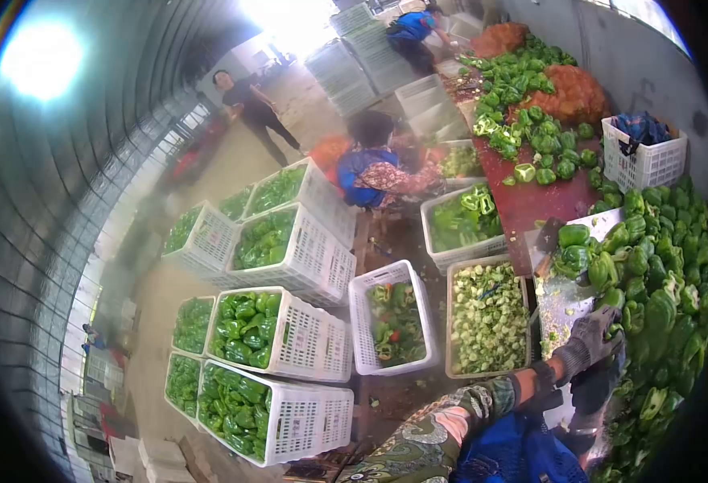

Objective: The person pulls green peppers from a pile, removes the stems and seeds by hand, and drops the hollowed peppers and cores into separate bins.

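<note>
My left hand [589, 344], in a grey knit glove below a patterned sleeve, reaches to the near edge of a heap of green bell peppers [660, 266]. Its fingers curl around a green pepper [615, 328], mostly covered by the glove. Just below it is my right hand [594, 393] in a dark glove, blurred and partly hidden, so its fingers and anything in them cannot be made out. Beneath both hands lies a pale metal work surface [561, 310] strewn with pepper scraps.
Left of the table stand a crate of pale pepper cores [489, 322], a crate with pepper waste [394, 354] and several crates of green peppers [241, 406]. A white basket with cloth [648, 157] sits on the table. A seated co-worker [370, 165] and two other people are farther off.
</note>
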Motion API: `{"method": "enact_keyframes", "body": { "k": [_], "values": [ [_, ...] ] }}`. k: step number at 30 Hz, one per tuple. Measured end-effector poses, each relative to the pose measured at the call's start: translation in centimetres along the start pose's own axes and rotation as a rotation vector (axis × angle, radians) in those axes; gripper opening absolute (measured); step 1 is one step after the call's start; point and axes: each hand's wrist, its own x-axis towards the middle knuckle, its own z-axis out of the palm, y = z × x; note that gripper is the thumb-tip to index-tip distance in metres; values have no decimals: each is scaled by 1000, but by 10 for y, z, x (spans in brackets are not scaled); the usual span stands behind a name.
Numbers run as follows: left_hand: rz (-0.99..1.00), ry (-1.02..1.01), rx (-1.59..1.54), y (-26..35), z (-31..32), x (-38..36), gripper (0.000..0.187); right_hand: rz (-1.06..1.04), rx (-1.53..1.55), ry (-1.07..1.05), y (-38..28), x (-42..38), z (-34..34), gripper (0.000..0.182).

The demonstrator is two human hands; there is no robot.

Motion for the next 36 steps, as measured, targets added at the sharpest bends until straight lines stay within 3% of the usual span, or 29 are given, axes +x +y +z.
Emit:
{"method": "enact_keyframes", "body": {
  "k": [6,9,12,15,17,19,20,21,22,24,28,29,30,31,32,33,34,36],
  "values": [
    [-71,131,-27,-33,40,3,34,-17,-127,-18,6,-3,-2,57],
    [-304,20,-143,-21,30,1,36,-10,-140,-22,7,-4,-5,56],
    [-372,25,-162,-17,30,1,38,-8,-146,-4,11,-3,-16,55],
    [-280,54,-66,-21,34,3,34,-42,-247,49,22,-3,-34,54],
    [-108,119,-191,-24,33,-6,34,-72,-515,41,17,-11,-47,55],
    [189,-167,-245,-25,8,-12,44,-113,-846,13,2,-26,-55,58],
    [274,-222,-343,-17,-6,-16,50,18,-191,-45,-15,-27,-31,61],
    [344,-287,-448,-10,-18,-23,56,111,121,-145,-23,-22,-24,64],
    [372,-293,-347,-1,-34,-21,58,235,422,-218,-31,-17,-16,67],
    [340,-289,-191,5,-51,-38,63,449,368,-293,-23,-26,-35,72],
    [339,-187,-66,1,-49,-41,67,-538,-1563,-174,2,-39,-18,74],
    [361,-111,-93,3,-54,-42,63,-813,-1935,3,2,-41,-7,74],
    [250,-60,-118,9,-56,-44,60,-909,-2048,46,11,-42,-4,75],
    [141,12,-76,-6,-43,-43,60,-715,-1973,56,13,-48,-8,78],
    [17,-196,-217,-9,-58,-35,60,-577,-1763,85,10,-51,3,70],
    [117,-26,-107,10,-75,-36,54,-443,-1436,128,10,-52,21,61],
    [38,-124,-216,22,-91,-32,46,-330,-1094,185,9,-52,38,53],
    [-45,-137,-540,-6,-73,-33,38,-257,-703,259,17,-46,62,36]
  ]
}}
